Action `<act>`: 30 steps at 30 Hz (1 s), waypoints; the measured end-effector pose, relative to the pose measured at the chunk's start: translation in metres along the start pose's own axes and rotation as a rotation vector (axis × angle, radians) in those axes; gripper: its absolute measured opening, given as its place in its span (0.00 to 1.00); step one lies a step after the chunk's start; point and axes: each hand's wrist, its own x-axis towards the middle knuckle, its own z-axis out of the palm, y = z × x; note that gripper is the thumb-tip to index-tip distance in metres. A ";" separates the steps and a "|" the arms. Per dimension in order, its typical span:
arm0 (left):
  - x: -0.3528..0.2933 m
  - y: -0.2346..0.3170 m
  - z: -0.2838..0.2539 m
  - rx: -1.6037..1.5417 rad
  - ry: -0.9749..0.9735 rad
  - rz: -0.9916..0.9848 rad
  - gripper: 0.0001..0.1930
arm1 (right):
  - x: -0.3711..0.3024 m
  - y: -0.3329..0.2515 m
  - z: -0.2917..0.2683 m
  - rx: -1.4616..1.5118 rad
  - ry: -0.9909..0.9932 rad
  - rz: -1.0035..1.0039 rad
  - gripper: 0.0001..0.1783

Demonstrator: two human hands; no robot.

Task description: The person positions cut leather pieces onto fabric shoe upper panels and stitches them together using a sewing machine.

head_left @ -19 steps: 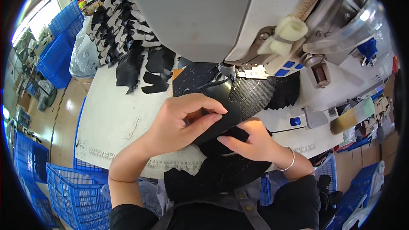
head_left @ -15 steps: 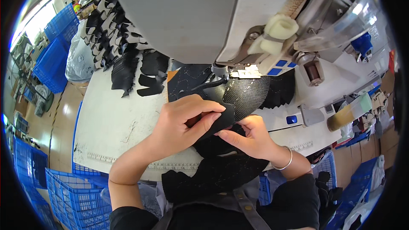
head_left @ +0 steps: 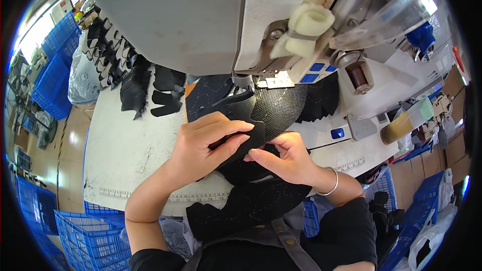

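Observation:
A black shoe-upper-like piece with a glossy mesh part point(head_left: 281, 110) lies beneath the sewing machine's head point(head_left: 173, 15), by the lit needle area. My left hand point(head_left: 203, 143) pinches a smooth black flap point(head_left: 255, 135) of this work between thumb and fingers. Close on its right, my right hand point(head_left: 288, 159) is closed in a pinch at the lower edge of the same piece. What lies between its fingertips is partly hidden. A length of black fabric point(head_left: 246, 201) with pale stitch lines hangs from the work over the table's front edge toward my lap.
Cut black pieces point(head_left: 168, 80) and a tall stack of black-and-white parts point(head_left: 108, 50) lie on the table's left. A ruler strip point(head_left: 196, 198) runs along the front edge. Blue crates point(head_left: 90, 236) stand on the floor. A thread bobbin point(head_left: 357, 78) sits on the machine's right.
The whole view has shifted, so machine, table and hands appear slightly farther left. Both hands keep nearly the same pinch on the black piece, with little movement against it.

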 end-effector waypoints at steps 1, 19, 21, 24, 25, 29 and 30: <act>0.000 0.000 0.001 0.005 0.007 -0.004 0.12 | 0.000 -0.002 0.000 -0.001 0.001 -0.001 0.13; 0.048 -0.013 -0.016 -0.134 -0.219 -0.527 0.19 | -0.002 -0.016 -0.020 -0.142 -0.009 0.201 0.21; 0.053 -0.022 -0.017 -0.116 -0.280 -0.449 0.19 | -0.002 -0.016 -0.019 -0.119 -0.023 0.208 0.21; 0.063 -0.021 -0.024 -0.028 -0.488 -0.501 0.20 | -0.003 -0.020 -0.009 -0.012 -0.018 0.239 0.22; 0.065 -0.021 -0.025 -0.048 -0.505 -0.483 0.19 | -0.003 -0.023 -0.005 0.072 0.002 0.261 0.23; 0.085 -0.005 -0.029 -0.050 -0.599 -0.760 0.14 | -0.002 -0.023 -0.002 0.123 -0.030 0.271 0.24; 0.085 0.000 -0.029 -0.185 -0.535 -0.768 0.13 | -0.001 -0.024 -0.002 0.137 -0.023 0.257 0.23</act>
